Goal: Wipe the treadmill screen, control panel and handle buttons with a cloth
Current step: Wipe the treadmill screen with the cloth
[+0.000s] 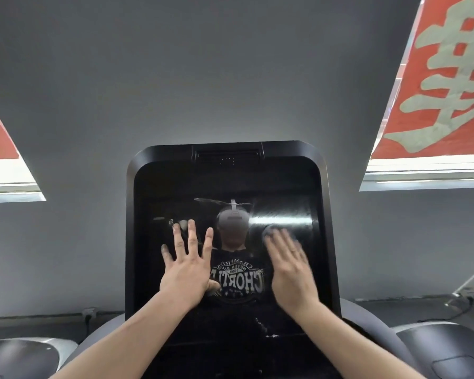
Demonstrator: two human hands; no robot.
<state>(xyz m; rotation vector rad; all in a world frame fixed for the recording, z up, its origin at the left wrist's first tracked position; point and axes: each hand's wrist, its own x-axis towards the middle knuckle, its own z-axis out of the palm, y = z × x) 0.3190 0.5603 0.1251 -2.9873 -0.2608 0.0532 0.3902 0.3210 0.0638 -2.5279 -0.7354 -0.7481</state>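
The tall glossy black treadmill screen (227, 228) with rounded corners stands straight ahead, and both hands are up against its lower half. The left hand (185, 265) lies flat with fingers spread wide and straight, holding nothing, apparently bracing the panel. The right hand (289, 272) is motion-blurred, fingers extended and close together; a small grey rounded shape at its fingertips may be the grey wiping cloth (268, 231), though the blur makes that uncertain, and I cannot tell whether the fingers pinch it or merely press it to the glass. Above and to the outside of the right hand a bright streak of glare shows; below its wrist pale specks cling to the glass. To do this step well, I judge the wiping hand should keep flat, even pressure and work in overlapping passes down towards those specks, while the bracing palm lifts off before its own patch is wiped. Between the two hands the glass mirrors a dark T-shirt whose reversed print seems to read "CHAMPIONS NEVER" above larger letters, only partly legible. A red banner (449, 77) with a large pale character hangs far up beyond the right hand.
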